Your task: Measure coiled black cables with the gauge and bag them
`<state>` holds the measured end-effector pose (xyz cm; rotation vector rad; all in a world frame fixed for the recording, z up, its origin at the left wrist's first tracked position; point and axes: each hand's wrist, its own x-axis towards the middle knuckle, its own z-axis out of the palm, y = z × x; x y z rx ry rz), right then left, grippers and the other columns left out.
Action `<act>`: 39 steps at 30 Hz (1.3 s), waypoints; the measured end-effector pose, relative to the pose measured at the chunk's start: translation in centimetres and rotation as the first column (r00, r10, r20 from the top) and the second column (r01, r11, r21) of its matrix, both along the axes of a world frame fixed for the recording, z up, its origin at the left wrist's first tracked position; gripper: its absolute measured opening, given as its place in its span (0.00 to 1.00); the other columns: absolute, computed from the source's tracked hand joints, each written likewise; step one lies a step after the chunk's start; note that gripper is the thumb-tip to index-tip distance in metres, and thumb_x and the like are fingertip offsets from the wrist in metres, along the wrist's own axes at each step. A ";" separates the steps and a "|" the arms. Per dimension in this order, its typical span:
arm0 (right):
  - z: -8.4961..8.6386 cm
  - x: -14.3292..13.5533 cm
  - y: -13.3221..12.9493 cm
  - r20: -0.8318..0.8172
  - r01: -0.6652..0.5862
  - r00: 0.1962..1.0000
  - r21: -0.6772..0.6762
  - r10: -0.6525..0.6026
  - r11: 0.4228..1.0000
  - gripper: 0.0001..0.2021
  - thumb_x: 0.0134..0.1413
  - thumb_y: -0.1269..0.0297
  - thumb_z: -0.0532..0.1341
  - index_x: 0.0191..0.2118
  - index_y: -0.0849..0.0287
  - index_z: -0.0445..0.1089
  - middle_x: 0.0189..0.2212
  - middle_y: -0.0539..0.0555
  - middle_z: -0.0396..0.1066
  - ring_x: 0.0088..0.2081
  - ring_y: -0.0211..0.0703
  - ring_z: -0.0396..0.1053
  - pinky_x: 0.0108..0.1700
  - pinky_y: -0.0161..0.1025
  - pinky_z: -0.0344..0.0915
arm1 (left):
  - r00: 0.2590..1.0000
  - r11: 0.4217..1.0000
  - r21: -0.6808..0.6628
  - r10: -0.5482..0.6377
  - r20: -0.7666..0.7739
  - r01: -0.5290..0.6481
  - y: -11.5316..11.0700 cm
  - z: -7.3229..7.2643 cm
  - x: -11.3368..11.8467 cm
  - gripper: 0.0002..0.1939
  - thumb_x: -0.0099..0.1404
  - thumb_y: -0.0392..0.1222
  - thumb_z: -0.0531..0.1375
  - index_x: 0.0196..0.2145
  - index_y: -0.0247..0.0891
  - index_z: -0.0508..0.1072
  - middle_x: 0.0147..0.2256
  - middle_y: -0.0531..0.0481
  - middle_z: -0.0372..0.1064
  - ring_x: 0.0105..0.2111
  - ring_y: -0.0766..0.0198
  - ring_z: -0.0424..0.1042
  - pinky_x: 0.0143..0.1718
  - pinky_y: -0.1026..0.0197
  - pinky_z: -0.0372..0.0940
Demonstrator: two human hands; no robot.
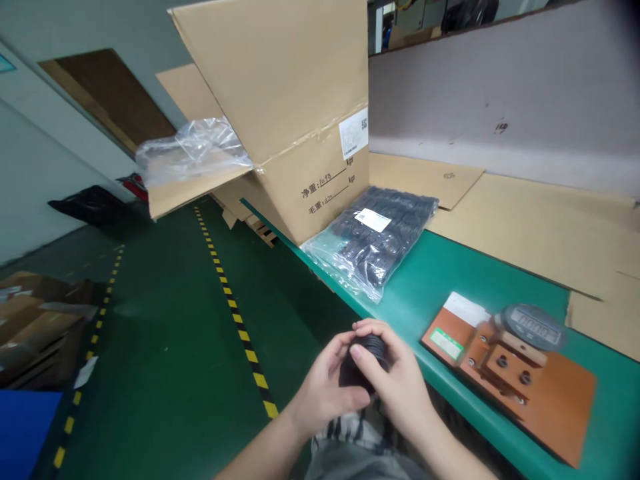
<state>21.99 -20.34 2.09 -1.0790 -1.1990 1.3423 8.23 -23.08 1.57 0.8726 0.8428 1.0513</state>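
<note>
Just off the front edge of the green table, my left hand [323, 383] and my right hand [397, 370] are closed around a stack of black rings [374, 343]. Its ribbed edges show between my fingers, while the lower part is mostly hidden. My right thumb presses across the top; the left fingers wrap the other side. Beyond my hands a clear plastic bag [370, 270] of similar black parts lies flat, with a white label on it. To the right stands a digital gauge [531, 328] mounted on an orange base plate [560, 393].
An open cardboard box [310, 160] with handwritten weights stands behind the bag, clear plastic film [200, 143] draped over its left flap. Flat cardboard sheets [525, 220] cover the table's back. Yellow-black tape [231, 303] marks the green floor; cartons [40, 320] stand at far left.
</note>
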 end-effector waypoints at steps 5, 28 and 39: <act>0.0 -1.2 1.0 -0.050 0.060 0.997 -0.024 -0.061 0.998 0.15 0.51 0.51 0.67 0.36 0.58 0.71 0.41 0.58 0.73 0.45 0.54 0.72 0.49 0.50 0.70 | 0.988 0.986 -0.065 0.153 -0.001 -0.153 0.0 -0.1 0.4 0.23 0.59 0.41 0.70 0.52 0.40 0.75 0.53 0.42 0.72 0.57 0.47 0.68 0.61 0.48 0.60; -3.7 0.0 4.2 0.692 -0.132 0.651 0.507 -0.311 0.852 0.25 0.64 0.60 0.57 0.65 0.58 0.60 0.70 0.64 0.45 0.71 0.63 0.42 0.65 0.67 0.53 | 0.302 0.757 0.586 0.653 -0.695 -0.288 13.5 -1.7 -7.5 0.31 0.55 0.45 0.69 0.55 0.38 0.70 0.52 0.40 0.71 0.54 0.47 0.71 0.56 0.47 0.66; -3.6 -0.2 4.1 0.750 -0.212 0.588 0.505 -0.304 0.837 0.30 0.64 0.56 0.57 0.68 0.60 0.55 0.70 0.61 0.47 0.71 0.65 0.41 0.66 0.68 0.50 | 0.218 0.767 0.630 0.640 -0.737 -0.121 14.1 -0.9 -7.7 0.30 0.57 0.48 0.68 0.56 0.38 0.70 0.48 0.41 0.72 0.50 0.49 0.73 0.54 0.49 0.68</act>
